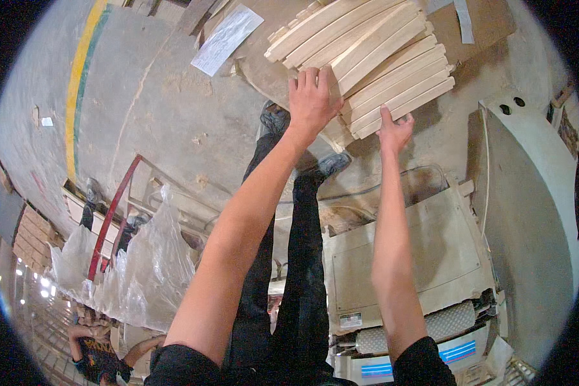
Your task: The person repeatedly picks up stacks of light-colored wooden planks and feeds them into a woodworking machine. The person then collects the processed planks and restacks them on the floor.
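A stack of pale wooden slats (399, 83) lies in front of me, with some slats crossing the others at an angle. My left hand (314, 103) has its fingers curled over the near-left ends of the slats, which it partly hides. At the near edge of the stack is my right hand (395, 130), its thumb against the outermost slat and its fingers spread from the thumb. Cardboard (254, 76) shows under and beside the stack.
A printed sheet (227, 40) lies left of the stack. At right stands a large curved grey panel (527, 193); nearer is a beige machine (408, 257). Clear plastic bags (145, 270) hang near a red bar (114, 215) at left. Another person (100, 350) is at lower left.
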`<action>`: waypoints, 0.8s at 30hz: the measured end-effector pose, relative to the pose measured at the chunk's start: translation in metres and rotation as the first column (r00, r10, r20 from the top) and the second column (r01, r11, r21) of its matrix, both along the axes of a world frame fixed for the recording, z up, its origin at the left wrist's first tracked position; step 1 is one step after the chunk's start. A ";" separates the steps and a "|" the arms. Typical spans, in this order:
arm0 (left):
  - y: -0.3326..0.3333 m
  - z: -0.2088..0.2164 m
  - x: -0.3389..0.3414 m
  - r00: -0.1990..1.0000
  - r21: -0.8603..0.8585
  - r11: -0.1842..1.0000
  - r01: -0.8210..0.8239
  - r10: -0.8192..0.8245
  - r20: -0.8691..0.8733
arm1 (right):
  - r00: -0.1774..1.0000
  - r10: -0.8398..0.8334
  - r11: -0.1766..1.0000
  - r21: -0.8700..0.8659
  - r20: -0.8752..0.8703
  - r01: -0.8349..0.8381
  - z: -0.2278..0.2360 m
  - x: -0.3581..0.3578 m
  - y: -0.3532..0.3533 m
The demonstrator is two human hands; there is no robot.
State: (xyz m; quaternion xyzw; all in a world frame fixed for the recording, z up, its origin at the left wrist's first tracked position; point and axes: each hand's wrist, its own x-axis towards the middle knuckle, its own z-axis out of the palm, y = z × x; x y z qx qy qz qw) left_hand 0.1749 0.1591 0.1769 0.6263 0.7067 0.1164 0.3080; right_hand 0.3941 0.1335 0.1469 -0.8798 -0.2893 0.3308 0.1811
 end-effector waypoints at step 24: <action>-0.007 0.008 0.000 1.000 -0.110 0.994 -0.005 0.005 0.000 | 0.968 -0.057 0.971 -0.238 -0.244 -0.003 0.030 0.013 0.034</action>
